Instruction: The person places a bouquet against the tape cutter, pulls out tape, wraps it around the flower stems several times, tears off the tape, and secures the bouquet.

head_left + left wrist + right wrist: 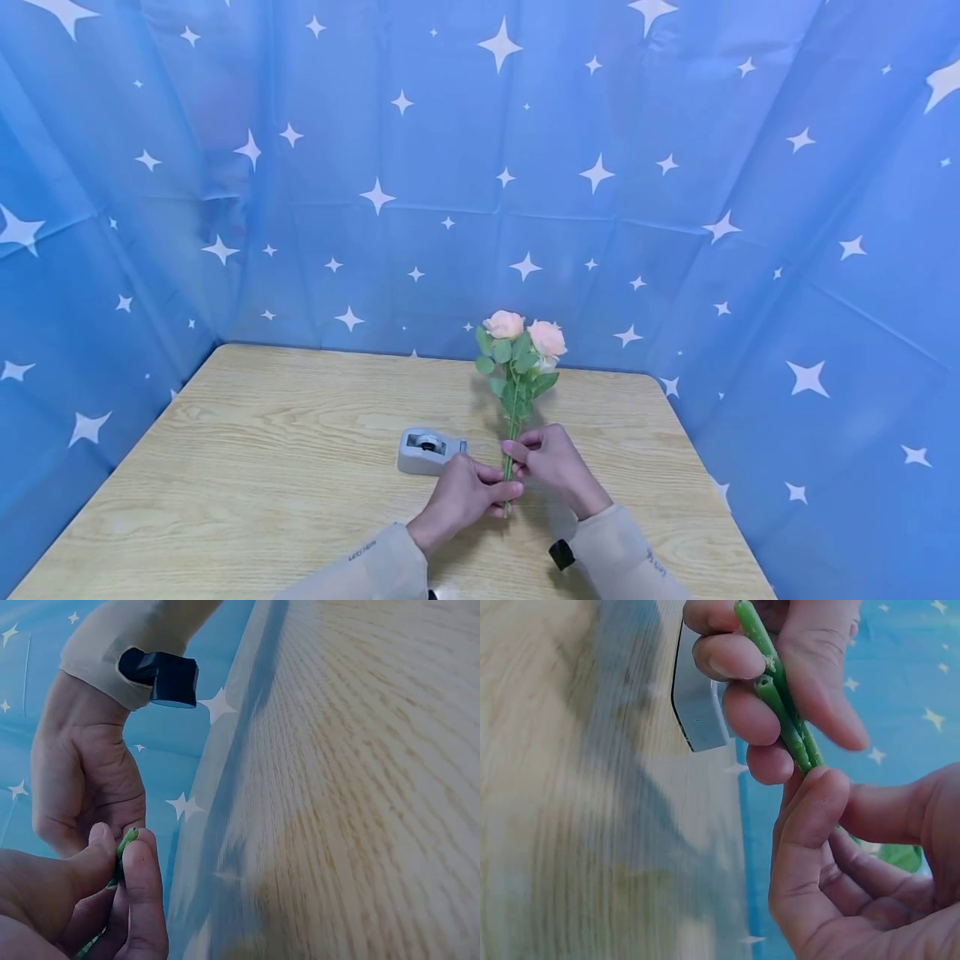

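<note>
Several pale pink and white roses [547, 338] with green leaves stand upright in a small bunch above the table. Low on their green stems, my left hand [467, 493] grips near the cut ends, thumb on one side and fingers on the other. My right hand [557, 462] pinches the same stems just above it. From the right wrist view, two bare stem ends [778, 709] of uneven length lie side by side between the left fingers and thumb. Left of the hands sits a grey tape dispenser [417, 461], its near corner close to the left hand.
The wooden table [300, 433] carries the dispenser, with its cutting end towards the stems. A blue curtain [450, 167] with white stars surrounds the back and sides. A black device [175, 682] is strapped at the right sleeve's cuff.
</note>
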`<state>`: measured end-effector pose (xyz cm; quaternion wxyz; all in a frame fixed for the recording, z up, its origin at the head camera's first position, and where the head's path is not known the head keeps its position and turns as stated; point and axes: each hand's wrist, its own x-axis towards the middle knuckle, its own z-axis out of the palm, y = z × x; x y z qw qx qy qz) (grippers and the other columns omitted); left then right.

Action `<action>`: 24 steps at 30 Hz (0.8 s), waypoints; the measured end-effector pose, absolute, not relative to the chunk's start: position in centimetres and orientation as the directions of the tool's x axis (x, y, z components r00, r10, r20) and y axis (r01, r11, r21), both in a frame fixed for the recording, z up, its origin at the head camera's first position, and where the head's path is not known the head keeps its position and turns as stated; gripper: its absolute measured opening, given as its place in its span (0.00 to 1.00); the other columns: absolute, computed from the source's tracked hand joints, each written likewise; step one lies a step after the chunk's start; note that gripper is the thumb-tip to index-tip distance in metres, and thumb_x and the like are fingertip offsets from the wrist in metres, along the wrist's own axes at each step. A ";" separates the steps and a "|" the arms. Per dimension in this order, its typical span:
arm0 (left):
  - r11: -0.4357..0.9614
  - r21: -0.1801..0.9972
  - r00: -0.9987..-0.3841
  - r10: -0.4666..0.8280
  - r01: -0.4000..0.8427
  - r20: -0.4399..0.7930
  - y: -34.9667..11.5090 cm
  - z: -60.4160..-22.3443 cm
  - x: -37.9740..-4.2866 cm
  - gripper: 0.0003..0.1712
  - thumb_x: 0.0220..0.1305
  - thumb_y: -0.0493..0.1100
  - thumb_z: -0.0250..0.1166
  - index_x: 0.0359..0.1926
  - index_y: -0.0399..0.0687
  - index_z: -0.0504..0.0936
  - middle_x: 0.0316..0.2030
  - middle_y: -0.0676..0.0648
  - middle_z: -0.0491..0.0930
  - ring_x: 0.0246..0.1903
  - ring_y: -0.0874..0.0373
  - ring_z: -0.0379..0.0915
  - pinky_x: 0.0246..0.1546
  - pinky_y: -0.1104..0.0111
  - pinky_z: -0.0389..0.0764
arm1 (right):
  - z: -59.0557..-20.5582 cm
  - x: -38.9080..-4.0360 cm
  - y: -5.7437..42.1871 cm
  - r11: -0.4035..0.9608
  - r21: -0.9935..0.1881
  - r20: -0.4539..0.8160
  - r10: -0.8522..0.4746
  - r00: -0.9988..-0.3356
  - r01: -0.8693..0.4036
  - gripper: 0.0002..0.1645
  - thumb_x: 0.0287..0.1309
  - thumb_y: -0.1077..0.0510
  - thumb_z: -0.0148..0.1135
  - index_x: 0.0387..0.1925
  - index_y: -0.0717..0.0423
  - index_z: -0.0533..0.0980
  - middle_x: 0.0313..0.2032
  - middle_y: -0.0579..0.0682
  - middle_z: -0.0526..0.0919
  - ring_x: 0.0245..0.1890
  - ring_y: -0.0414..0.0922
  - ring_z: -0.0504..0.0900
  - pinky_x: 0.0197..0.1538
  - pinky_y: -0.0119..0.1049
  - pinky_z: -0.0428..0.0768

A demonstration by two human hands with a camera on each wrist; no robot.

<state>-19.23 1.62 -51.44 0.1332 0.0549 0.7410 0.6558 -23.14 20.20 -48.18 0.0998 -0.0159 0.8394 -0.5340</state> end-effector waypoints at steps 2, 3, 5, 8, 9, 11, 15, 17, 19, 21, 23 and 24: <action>0.117 0.989 -0.953 0.277 -0.092 -0.122 1.3 -51.7 -19.3 0.06 0.73 0.39 0.83 0.46 0.41 0.99 0.38 0.40 0.98 0.24 0.65 0.90 0.36 0.68 0.97 | -48.3 -23.3 20.3 0.417 -0.904 -0.165 -0.143 -0.976 0.092 0.16 0.82 0.57 0.74 0.39 0.67 0.92 0.24 0.47 0.87 0.27 0.39 0.85 0.38 0.30 0.89; 0.105 0.990 -0.949 0.290 -0.098 -0.125 1.2 -51.8 -19.4 0.07 0.74 0.39 0.82 0.47 0.40 0.99 0.38 0.40 0.98 0.25 0.65 0.89 0.36 0.68 0.97 | -48.4 -23.3 20.3 0.409 -0.907 -0.172 -0.149 -0.974 0.098 0.15 0.82 0.58 0.74 0.41 0.68 0.92 0.24 0.47 0.87 0.27 0.39 0.85 0.38 0.30 0.89; 0.082 0.990 -0.938 0.319 -0.112 -0.133 0.8 -52.0 -19.5 0.08 0.75 0.38 0.81 0.50 0.38 0.98 0.38 0.41 0.98 0.26 0.64 0.89 0.38 0.67 0.97 | -48.5 -23.5 20.3 0.389 -0.915 -0.180 -0.163 -0.970 0.105 0.15 0.83 0.58 0.73 0.44 0.70 0.92 0.25 0.46 0.86 0.27 0.39 0.85 0.39 0.30 0.89; 0.043 0.987 -0.917 0.366 -0.157 -0.162 0.2 -52.2 -19.8 0.10 0.78 0.37 0.78 0.53 0.35 0.97 0.39 0.41 0.97 0.30 0.62 0.91 0.41 0.66 0.98 | -48.8 -23.7 20.4 0.357 -0.928 -0.185 -0.187 -0.965 0.109 0.16 0.83 0.58 0.72 0.47 0.72 0.91 0.25 0.45 0.86 0.28 0.39 0.84 0.40 0.30 0.89; 0.027 0.984 -0.907 0.382 -0.178 -0.175 0.0 -52.3 -19.8 0.11 0.79 0.37 0.77 0.55 0.35 0.96 0.41 0.40 0.97 0.32 0.60 0.92 0.42 0.65 0.99 | -48.8 -23.7 20.5 0.348 -0.931 -0.188 -0.194 -0.963 0.112 0.17 0.84 0.59 0.71 0.47 0.73 0.90 0.25 0.45 0.86 0.28 0.39 0.84 0.40 0.30 0.89; -0.013 0.977 -0.888 0.419 -0.212 -0.188 -0.2 -52.4 -20.0 0.12 0.82 0.37 0.74 0.57 0.32 0.94 0.44 0.37 0.97 0.38 0.55 0.96 0.47 0.64 0.99 | -48.9 -23.8 20.5 0.333 -0.935 -0.198 -0.208 -0.958 0.121 0.17 0.85 0.59 0.70 0.48 0.73 0.90 0.26 0.45 0.85 0.29 0.39 0.84 0.40 0.30 0.89; -0.092 0.959 -0.854 0.483 -0.267 -0.192 -0.5 -52.6 -20.2 0.16 0.86 0.36 0.69 0.62 0.26 0.90 0.51 0.33 0.97 0.49 0.51 0.98 0.54 0.65 0.98 | -49.0 -24.0 20.6 0.314 -0.939 -0.220 -0.229 -0.948 0.141 0.17 0.87 0.59 0.67 0.47 0.72 0.89 0.27 0.45 0.84 0.31 0.40 0.83 0.42 0.31 0.88; -0.116 0.951 -0.845 0.499 -0.286 -0.193 -0.5 -52.6 -20.3 0.17 0.86 0.36 0.69 0.63 0.25 0.89 0.52 0.34 0.97 0.49 0.53 0.98 0.55 0.66 0.97 | -49.1 -24.1 20.6 0.306 -0.940 -0.229 -0.239 -0.944 0.151 0.17 0.87 0.59 0.66 0.46 0.71 0.88 0.27 0.45 0.84 0.32 0.40 0.83 0.43 0.31 0.87; -0.123 0.947 -0.844 0.499 -0.295 -0.198 -0.4 -52.7 -20.4 0.16 0.86 0.36 0.70 0.62 0.26 0.90 0.50 0.36 0.97 0.47 0.57 0.97 0.53 0.68 0.97 | -49.1 -24.1 20.6 0.300 -0.942 -0.232 -0.249 -0.940 0.153 0.17 0.88 0.59 0.65 0.47 0.72 0.88 0.28 0.45 0.84 0.32 0.40 0.83 0.42 0.31 0.87; -0.127 0.946 -0.849 0.489 -0.299 -0.202 -0.3 -52.7 -20.5 0.15 0.84 0.36 0.72 0.61 0.28 0.91 0.48 0.38 0.98 0.44 0.59 0.96 0.51 0.70 0.97 | -49.0 -24.2 20.6 0.295 -0.943 -0.234 -0.260 -0.937 0.154 0.17 0.88 0.59 0.64 0.49 0.74 0.88 0.29 0.45 0.85 0.32 0.39 0.83 0.42 0.31 0.86; -0.125 0.947 -0.855 0.476 -0.297 -0.206 -0.2 -52.8 -20.5 0.13 0.82 0.36 0.73 0.59 0.30 0.93 0.46 0.39 0.98 0.41 0.61 0.95 0.48 0.72 0.97 | -49.0 -24.1 20.6 0.290 -0.945 -0.230 -0.273 -0.934 0.148 0.18 0.88 0.60 0.64 0.51 0.75 0.88 0.30 0.45 0.86 0.32 0.39 0.82 0.42 0.30 0.86; -0.122 0.948 -0.858 0.470 -0.295 -0.206 -0.2 -52.8 -20.5 0.13 0.82 0.35 0.74 0.58 0.31 0.93 0.45 0.40 0.98 0.40 0.62 0.94 0.47 0.73 0.96 | -49.0 -24.1 20.6 0.292 -0.946 -0.227 -0.278 -0.934 0.143 0.18 0.88 0.60 0.64 0.51 0.75 0.88 0.30 0.45 0.87 0.32 0.39 0.82 0.42 0.30 0.86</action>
